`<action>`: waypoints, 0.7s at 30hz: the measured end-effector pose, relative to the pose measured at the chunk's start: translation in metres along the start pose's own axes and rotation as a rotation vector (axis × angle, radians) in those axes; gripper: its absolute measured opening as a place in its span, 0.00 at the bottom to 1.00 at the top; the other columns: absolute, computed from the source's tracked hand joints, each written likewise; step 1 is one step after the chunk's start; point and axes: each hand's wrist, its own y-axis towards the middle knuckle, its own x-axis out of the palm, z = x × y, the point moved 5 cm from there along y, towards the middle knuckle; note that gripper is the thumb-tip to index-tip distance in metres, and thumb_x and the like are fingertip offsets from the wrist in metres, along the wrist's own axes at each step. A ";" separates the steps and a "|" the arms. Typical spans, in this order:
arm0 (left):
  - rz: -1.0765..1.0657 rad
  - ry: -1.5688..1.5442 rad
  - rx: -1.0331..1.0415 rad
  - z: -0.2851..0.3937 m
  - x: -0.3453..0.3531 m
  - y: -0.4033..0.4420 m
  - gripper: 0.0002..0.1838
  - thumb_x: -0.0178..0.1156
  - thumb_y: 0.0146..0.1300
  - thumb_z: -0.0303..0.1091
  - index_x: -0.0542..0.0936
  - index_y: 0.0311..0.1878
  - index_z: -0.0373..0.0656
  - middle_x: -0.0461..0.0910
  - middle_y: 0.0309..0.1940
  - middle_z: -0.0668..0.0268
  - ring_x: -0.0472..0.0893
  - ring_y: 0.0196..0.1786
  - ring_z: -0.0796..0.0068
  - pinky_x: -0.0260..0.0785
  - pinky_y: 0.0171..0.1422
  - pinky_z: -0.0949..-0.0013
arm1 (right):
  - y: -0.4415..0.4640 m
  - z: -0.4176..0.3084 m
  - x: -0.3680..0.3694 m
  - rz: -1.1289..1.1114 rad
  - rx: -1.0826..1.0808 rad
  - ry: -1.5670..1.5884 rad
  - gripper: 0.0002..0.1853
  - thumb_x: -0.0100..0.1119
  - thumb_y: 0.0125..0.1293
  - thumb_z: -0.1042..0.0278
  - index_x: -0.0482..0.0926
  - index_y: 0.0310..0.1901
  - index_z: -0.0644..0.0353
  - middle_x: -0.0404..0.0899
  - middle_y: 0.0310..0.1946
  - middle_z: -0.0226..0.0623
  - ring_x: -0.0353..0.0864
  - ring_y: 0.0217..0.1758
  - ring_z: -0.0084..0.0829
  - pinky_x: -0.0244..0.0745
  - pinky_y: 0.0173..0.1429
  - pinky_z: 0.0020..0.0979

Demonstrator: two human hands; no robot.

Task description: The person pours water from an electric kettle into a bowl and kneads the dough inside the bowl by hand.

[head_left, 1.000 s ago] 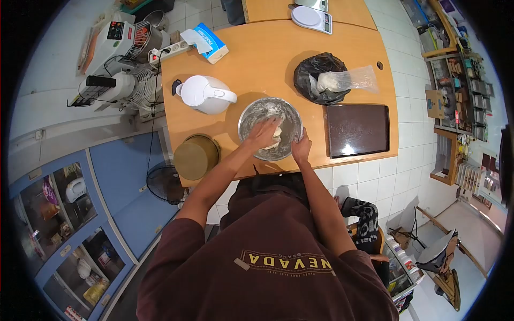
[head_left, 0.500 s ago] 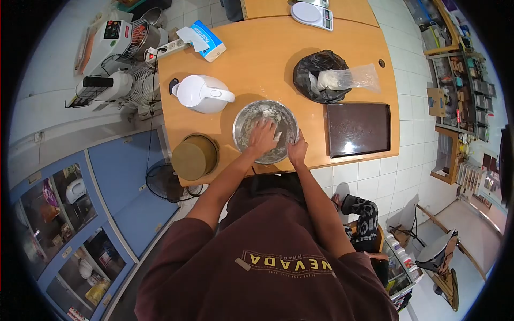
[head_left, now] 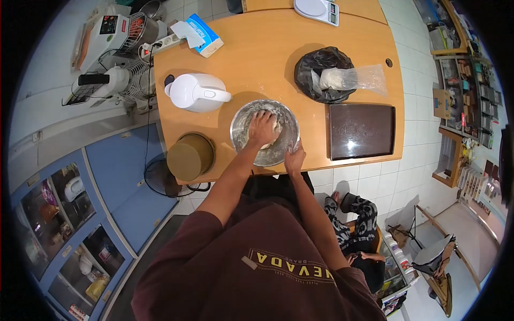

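Note:
On the table a round metal mixing bowl (head_left: 288, 120) stands near the front edge, its inner wall smeared with flour. A pale lump of dough (head_left: 276, 130) lies inside it, partly hidden by my left hand (head_left: 262, 128). The fingers of that hand are bent over the dough and press on it. My right hand (head_left: 294, 159) grips the bowl's rim at the near right side, thumb on the upper edge.
Left of the bowl stand a white electric kettle (head_left: 198, 92) and a brownish round container (head_left: 190, 158). To the right are a dark baking tray (head_left: 362, 125) and a black plastic bag (head_left: 326, 56) with a clear bag of white powder (head_left: 342, 79). A person (head_left: 364, 257) sits behind at right.
My left hand has drawn its spread fingers in over the dough, which now shows as a more gathered lump. My right hand still holds the rim. The view has shifted slightly.

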 end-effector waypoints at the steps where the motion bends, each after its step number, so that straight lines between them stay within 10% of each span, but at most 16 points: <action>1: -0.004 -0.020 -0.078 -0.001 -0.001 0.002 0.28 0.68 0.52 0.50 0.83 0.55 0.45 0.79 0.57 0.60 0.72 0.64 0.56 0.56 0.75 0.49 | 0.003 -0.006 -0.003 -0.018 0.006 0.000 0.24 0.58 0.58 0.80 0.75 0.59 0.67 0.84 0.41 0.60 0.85 0.49 0.57 0.79 0.53 0.44; 5: 0.306 0.086 -0.241 -0.007 0.009 -0.005 0.26 0.67 0.53 0.47 0.83 0.51 0.40 0.80 0.53 0.58 0.73 0.62 0.56 0.59 0.68 0.51 | 0.031 -0.016 -0.009 -0.055 -0.071 -0.060 0.23 0.58 0.59 0.77 0.77 0.59 0.62 0.85 0.40 0.58 0.85 0.48 0.56 0.79 0.52 0.44; 11: 0.165 -0.118 -0.457 -0.015 0.021 -0.010 0.32 0.66 0.57 0.50 0.77 0.61 0.40 0.71 0.63 0.54 0.66 0.66 0.49 0.55 0.67 0.40 | 0.069 -0.021 -0.023 -0.033 -0.172 -0.274 0.24 0.66 0.56 0.72 0.80 0.57 0.56 0.84 0.29 0.55 0.87 0.35 0.53 0.80 0.43 0.44; 17: 0.094 -0.502 -0.731 -0.030 0.018 -0.031 0.40 0.65 0.62 0.57 0.67 0.74 0.51 0.57 0.69 0.43 0.56 0.71 0.39 0.50 0.70 0.31 | 0.066 -0.029 -0.030 -0.113 -0.108 -0.010 0.19 0.66 0.68 0.63 0.81 0.57 0.63 0.78 0.22 0.37 0.77 0.25 0.28 0.76 0.36 0.32; 21: -0.126 -0.306 -0.467 -0.033 0.016 -0.044 0.39 0.69 0.58 0.55 0.71 0.72 0.57 0.52 0.73 0.47 0.55 0.73 0.39 0.48 0.72 0.31 | 0.050 -0.019 -0.022 -0.139 -0.180 -0.015 0.18 0.63 0.71 0.63 0.79 0.57 0.65 0.82 0.29 0.41 0.82 0.31 0.31 0.78 0.38 0.33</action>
